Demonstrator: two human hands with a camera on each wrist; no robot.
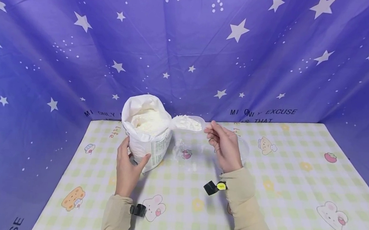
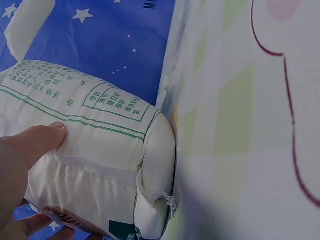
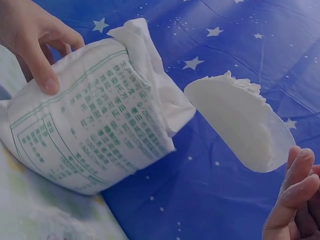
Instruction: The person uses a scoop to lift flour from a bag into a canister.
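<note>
A white cloth bag [image 1: 157, 150] with green print stands at the table's far edge, its mouth wide and white powder [image 1: 148, 121] inside. My left hand [image 1: 130, 165] grips the bag's near side; in the left wrist view its thumb [image 2: 47, 137] presses the cloth. Beside the bag's mouth my right hand [image 1: 225, 147] pinches the handle end of a clear scoop [image 3: 225, 120], which is heaped with white powder [image 1: 187, 122]. The scoop is level, above the table, its tip close to the bag's rim. White dust shows on the right fingers [image 3: 295, 192].
Part of a clear, rounded container [image 1: 244, 150] shows behind the right hand. Some white powder [image 1: 178, 147] lies on the checked tablecloth [image 1: 290, 181] right of the bag. A blue curtain with stars [image 1: 183, 50] hangs directly behind the table.
</note>
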